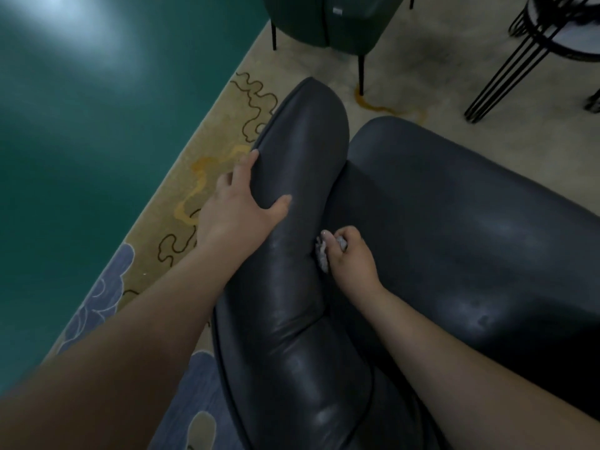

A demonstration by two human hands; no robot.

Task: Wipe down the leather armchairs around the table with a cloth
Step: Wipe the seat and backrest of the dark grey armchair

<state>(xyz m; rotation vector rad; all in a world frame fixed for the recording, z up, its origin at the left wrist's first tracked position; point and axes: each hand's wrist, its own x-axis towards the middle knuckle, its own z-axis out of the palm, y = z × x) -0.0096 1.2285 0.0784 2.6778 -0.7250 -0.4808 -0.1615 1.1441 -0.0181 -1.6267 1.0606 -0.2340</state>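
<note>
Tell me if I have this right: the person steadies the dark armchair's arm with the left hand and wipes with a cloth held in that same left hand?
Not quite. In the head view the left hand only rests on the armchair; the right hand grips the cloth.

A lounge or reception room: leather armchairs (422, 222) stand on a patterned rug (201, 177) near a wire-legged table (552, 43).
</note>
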